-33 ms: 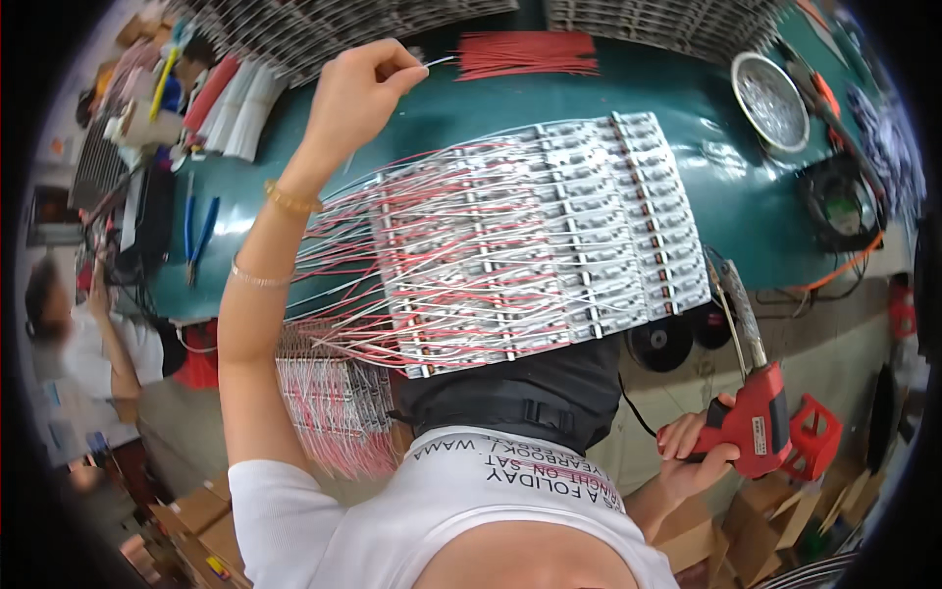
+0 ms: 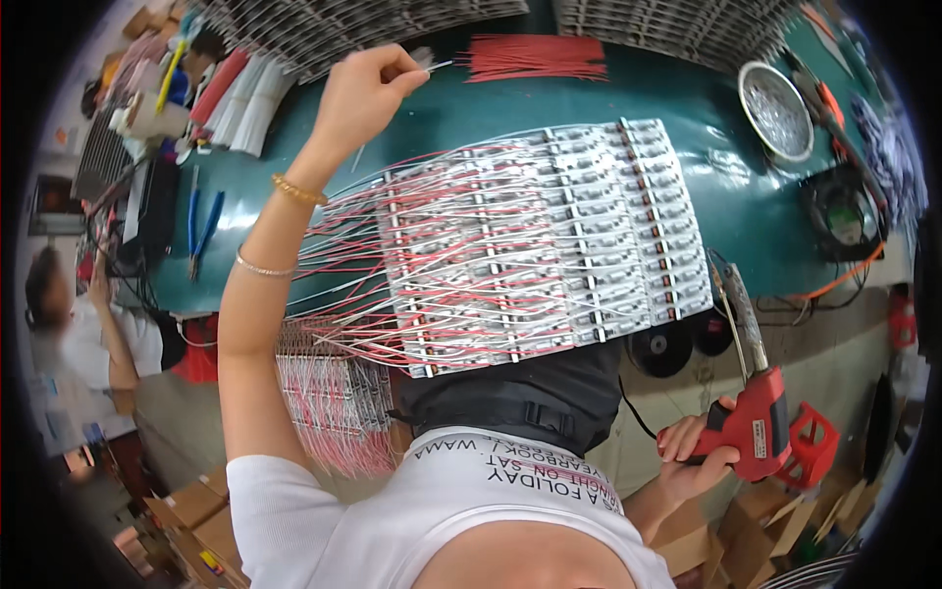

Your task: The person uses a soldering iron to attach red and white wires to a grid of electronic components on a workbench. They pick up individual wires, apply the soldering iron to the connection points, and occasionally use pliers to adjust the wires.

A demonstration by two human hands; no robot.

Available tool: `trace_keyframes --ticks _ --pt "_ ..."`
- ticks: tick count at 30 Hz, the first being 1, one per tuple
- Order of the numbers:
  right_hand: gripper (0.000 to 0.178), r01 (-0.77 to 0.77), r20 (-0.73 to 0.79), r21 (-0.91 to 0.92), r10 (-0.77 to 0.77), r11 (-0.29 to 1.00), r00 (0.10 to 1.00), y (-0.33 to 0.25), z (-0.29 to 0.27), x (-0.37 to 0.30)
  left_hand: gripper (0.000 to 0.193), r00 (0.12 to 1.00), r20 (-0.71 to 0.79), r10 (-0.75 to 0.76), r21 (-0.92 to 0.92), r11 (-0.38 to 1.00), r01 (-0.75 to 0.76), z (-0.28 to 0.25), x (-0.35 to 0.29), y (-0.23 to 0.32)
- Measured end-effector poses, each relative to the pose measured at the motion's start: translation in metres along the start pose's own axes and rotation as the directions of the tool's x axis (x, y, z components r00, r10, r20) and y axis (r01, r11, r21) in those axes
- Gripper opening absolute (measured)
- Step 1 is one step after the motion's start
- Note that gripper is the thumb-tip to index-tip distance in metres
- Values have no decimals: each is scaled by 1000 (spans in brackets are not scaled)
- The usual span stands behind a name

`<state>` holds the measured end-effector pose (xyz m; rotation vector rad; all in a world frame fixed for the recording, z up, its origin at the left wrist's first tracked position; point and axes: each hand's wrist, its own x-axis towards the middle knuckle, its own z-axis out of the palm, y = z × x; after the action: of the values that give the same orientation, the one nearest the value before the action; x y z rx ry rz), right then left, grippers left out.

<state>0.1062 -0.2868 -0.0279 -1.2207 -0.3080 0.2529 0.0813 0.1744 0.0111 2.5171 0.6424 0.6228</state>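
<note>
My left hand [image 2: 365, 103] reaches to the far side of the table, its thumb and forefinger pinched on a thin white wire [image 2: 441, 65]. The wire's tip points at a flat bundle of red wires [image 2: 537, 57]. In my right hand [image 2: 695, 454], low on the right, is a red soldering gun [image 2: 754, 432], held by its handle with its metal tip pointing up past the board's right edge. Between my hands lies a large panel of small white circuit boards [image 2: 628, 236], overhanging the near table edge. Red and white wires [image 2: 343, 240] fan out from its left part.
Blue-handled pliers [image 2: 203, 234] lie on the green table at left, near rolled white bundles [image 2: 257, 113]. A metal bowl [image 2: 775, 111] and a black fan [image 2: 844, 208] stand at right. More wired boards [image 2: 334, 393] hang below left. A co-worker [image 2: 108, 329] sits far left.
The whole view has shifted very slightly. Both hands keep the same grips and nearly the same places.
</note>
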Motion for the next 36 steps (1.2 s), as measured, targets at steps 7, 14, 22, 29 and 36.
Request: trace_keyframes --ticks 7,14,22,29,36 --pt "64 58 67 -27 -56 998 996 10 15 23 17 980 -60 189 246 955 -169 14 -11 -40" --pt "51 169 57 -130 -162 977 985 27 57 54 22 929 -24 370 191 914 -359 37 4 -8" --pt "47 245 63 -215 -237 945 969 37 67 67 17 802 82 591 228 772 -593 97 54 38" --pt "46 176 -41 -209 -189 962 981 34 73 76 5 776 352 523 356 692 -628 94 73 56" --pt "45 153 -86 -151 -168 977 982 37 74 78 12 899 317 301 147 921 -360 82 76 48"
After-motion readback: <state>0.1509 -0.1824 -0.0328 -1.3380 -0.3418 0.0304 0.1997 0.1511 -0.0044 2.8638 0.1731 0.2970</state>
